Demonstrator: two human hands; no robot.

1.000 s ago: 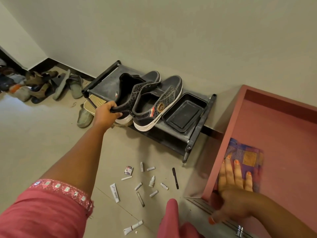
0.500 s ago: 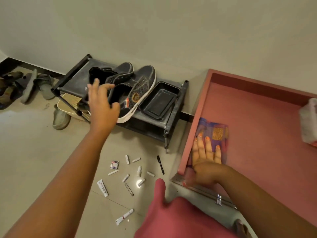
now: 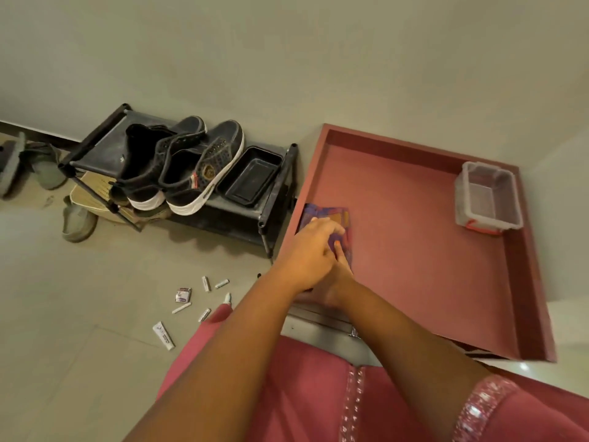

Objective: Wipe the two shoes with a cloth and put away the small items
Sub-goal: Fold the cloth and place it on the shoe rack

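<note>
Two black sneakers with white soles, the left shoe and the right shoe, lean together on top of a low black rack. A purple and orange checked cloth lies in the near left corner of an open pink drawer. My left hand reaches across onto the cloth, its fingers bent down over the fabric. My right hand lies mostly hidden beneath it, one finger resting on the cloth. Several small white tubes and a packet are scattered on the floor.
A black tray sits on the rack beside the shoes. A clear plastic box with a red handle stands in the drawer's far right corner. Sandals and slippers lie on the floor left of and under the rack.
My left hand has let go of the shoe and swung right to the cloth, over my right hand. The view has turned right, showing the clear box.
</note>
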